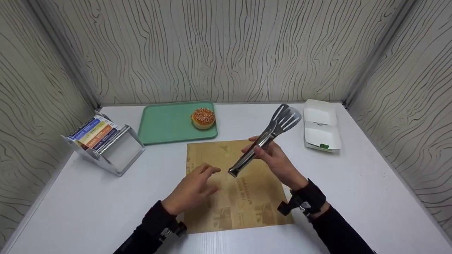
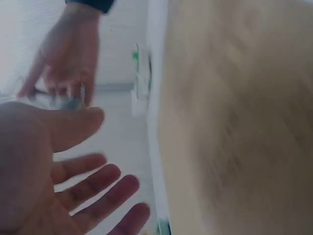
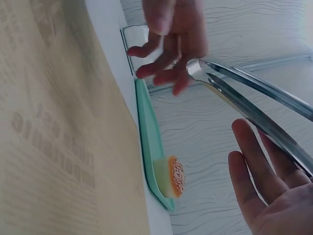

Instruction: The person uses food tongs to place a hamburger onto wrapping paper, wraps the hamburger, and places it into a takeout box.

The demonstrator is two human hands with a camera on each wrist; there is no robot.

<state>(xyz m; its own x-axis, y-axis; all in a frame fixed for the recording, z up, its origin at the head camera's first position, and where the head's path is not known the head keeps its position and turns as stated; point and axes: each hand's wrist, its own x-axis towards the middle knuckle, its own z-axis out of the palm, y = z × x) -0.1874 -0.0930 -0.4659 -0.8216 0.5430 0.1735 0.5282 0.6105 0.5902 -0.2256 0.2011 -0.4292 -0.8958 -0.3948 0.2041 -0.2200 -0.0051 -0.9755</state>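
Silver metal tongs (image 1: 269, 135) slant above a brown paper sheet (image 1: 235, 199). Left of it stands a grey metal rack (image 1: 122, 151); behind it, a green rectangular tray (image 1: 164, 123) bears a sesame bun (image 1: 203, 119); right, a white clamshell box (image 1: 322, 133) lies open. Left hand (image 1: 192, 188), fingers parted, hovers left of the tongs; right hand (image 1: 279, 165) grips them.

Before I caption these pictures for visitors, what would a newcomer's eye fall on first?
Probably the shiny tongs, held up in the right hand near the far right corner of the brown paper. Next, perhaps, the seed-topped bun at the right end of the green tray.
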